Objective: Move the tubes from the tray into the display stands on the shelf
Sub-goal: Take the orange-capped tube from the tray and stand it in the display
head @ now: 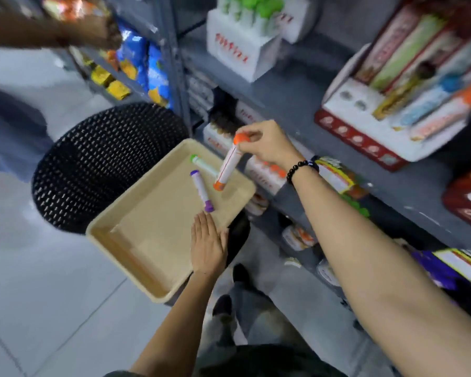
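Observation:
A beige tray [136, 235] rests on a black woven stool [98, 159]. In its far corner lie a purple-capped tube [201, 191] and a green-capped tube [203, 164]. My right hand [264, 145] pinches the top cap of an orange-capped tube [230, 161], which hangs above the tray's far corner. My left hand [208, 243] lies flat with its fingers apart on the tray's near right edge, just short of the purple tube. On the grey shelf [291, 102] stand a white display stand [239, 47] with green-capped tubes and a red and white display stand [365, 131] with several tubes.
Another person's arm [46, 31] reaches in at the top left, near snack bags [144, 66] on a neighbouring rack. Lower shelves under the grey shelf hold packaged goods. My legs and shoes [229, 303] stand on the tiled floor beside the stool.

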